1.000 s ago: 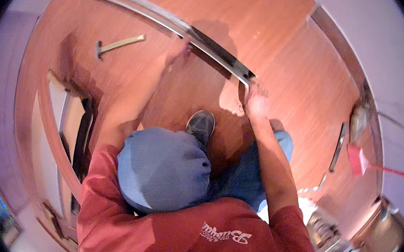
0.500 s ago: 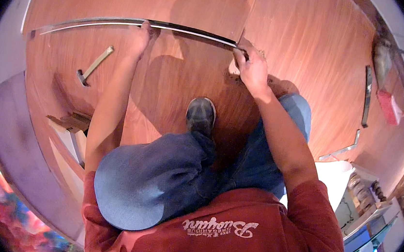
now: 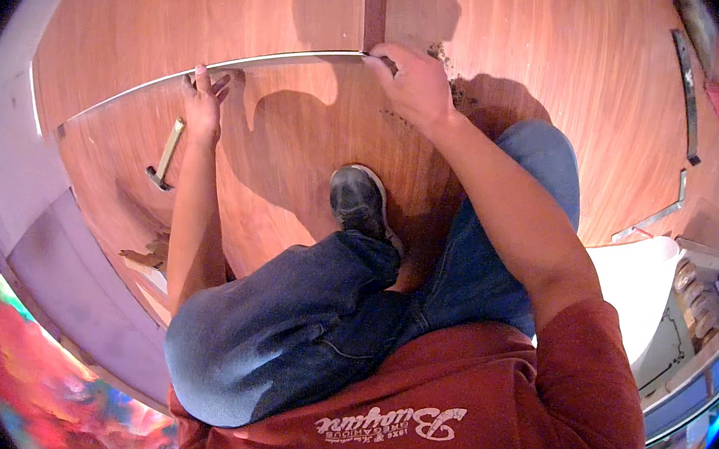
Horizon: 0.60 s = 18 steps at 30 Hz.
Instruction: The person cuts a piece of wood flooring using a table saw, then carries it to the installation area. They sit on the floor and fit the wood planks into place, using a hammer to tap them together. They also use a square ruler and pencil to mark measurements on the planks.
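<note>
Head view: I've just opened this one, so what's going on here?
A person has both bare hands at a long, thin, pale-edged strip lying across the wood-patterned floor. The left hand touches it partway along, fingers spread, while the right hand has thumb and forefinger at its right end. Whether either is gripping or just pressing is hard to tell. A hammer lies beside the left forearm, untouched.

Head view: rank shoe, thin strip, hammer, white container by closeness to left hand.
1. Thin strip: at the left hand's fingertips.
2. Hammer: just below and left of it.
3. Shoe: right and lower.
4. White container: far right.
</note>
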Motion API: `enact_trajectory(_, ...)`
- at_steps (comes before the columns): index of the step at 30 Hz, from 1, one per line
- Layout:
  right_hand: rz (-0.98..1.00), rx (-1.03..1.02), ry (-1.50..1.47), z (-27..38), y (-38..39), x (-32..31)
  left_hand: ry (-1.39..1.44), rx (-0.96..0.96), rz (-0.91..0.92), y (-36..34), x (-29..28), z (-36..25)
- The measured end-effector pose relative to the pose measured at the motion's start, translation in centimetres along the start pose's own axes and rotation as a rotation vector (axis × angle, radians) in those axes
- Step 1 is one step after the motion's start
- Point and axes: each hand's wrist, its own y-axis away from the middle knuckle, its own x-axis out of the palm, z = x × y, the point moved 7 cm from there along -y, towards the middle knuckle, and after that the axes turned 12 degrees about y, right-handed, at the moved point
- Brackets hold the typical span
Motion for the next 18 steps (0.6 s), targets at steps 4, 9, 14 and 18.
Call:
enact_trajectory(4, -0.019, -0.035, 0.057, 0.1, 0.0, 0.5, 0.264, -0.130, 0.005, -0.6, -0.5, 1.4)
enact_trajectory(9, -0.096, -0.066, 0.028, 0.2, 0.3, 0.5, 0.417, -0.208, 0.031, -1.7, -1.2, 3.6)
enact_trajectory(14, -0.112, -0.054, 0.116, -0.7, 0.2, 0.6, 0.445, -0.154, -0.006, -1.4, 0.2, 3.8)
enact_trajectory(18, -0.136, -0.075, 0.118, -0.3, 0.0, 1.0, 0.533, -0.132, 0.067, -1.3, -0.8, 4.2)
